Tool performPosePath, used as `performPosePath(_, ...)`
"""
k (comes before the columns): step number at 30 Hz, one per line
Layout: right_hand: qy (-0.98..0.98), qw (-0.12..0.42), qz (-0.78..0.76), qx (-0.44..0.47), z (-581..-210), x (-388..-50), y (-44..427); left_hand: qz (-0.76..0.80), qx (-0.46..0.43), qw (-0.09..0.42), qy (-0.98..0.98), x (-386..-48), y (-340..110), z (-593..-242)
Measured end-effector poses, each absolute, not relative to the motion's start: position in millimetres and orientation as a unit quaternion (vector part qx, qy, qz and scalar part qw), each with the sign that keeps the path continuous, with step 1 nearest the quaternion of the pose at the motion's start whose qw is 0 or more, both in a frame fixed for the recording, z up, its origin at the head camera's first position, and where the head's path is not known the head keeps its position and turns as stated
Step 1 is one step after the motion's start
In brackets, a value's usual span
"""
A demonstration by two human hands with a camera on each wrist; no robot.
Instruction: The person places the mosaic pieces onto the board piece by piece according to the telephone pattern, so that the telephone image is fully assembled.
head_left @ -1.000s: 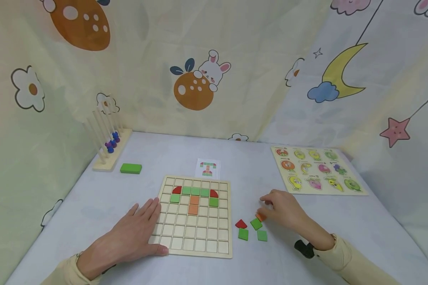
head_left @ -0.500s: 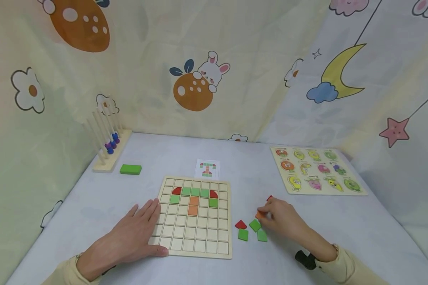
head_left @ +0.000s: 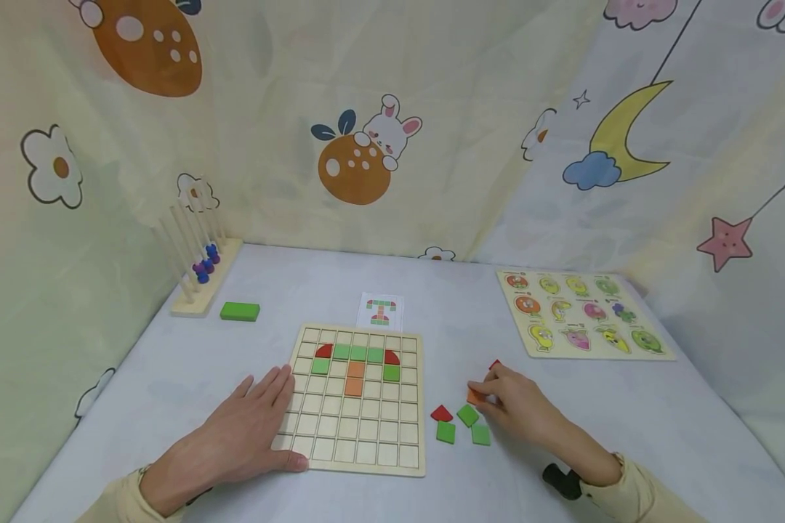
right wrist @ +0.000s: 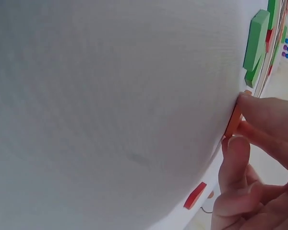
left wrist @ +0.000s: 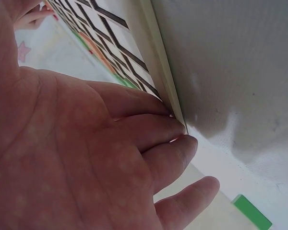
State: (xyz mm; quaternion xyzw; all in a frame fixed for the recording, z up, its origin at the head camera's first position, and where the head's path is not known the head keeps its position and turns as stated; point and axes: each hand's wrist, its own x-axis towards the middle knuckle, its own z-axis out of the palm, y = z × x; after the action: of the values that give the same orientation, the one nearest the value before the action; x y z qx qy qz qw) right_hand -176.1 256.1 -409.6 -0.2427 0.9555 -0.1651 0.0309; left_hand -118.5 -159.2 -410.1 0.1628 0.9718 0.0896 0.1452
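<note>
A square wooden grid board lies mid-table in the head view, with red, green and orange tiles set in its upper rows. My left hand rests flat along its left edge, fingers straight and thumb at the lower corner. Right of the board, my right hand pinches an orange tile between thumb and finger; the right wrist view shows that orange tile at the fingertips, close to the tabletop. Beside it lie green tiles and a red tile. Another red tile lies beyond the hand.
Behind the board lies a card with a coloured tile pattern. A green block and a peg stand with beads are at the back left. At the back right lies a fruit picture board.
My right hand has moved slightly towards me and shifted the orange tile a little left. A red tile behind that hand has come into view. My left hand has stayed put.
</note>
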Motion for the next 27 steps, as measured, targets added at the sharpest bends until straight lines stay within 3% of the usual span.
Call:
performPosePath(18, 0.96, -0.008, -0.124, -0.249, -411.2, -175.6, 242.4, 0.094, 0.163, 0.144, 0.971, -118.1, -159.9, -410.5)
performPosePath(27, 0.966, 0.018, -0.132, -0.22, -407.9, -178.0, 239.2, 0.09, 0.181, 0.131, 0.97, -117.0, -159.4, -409.7)
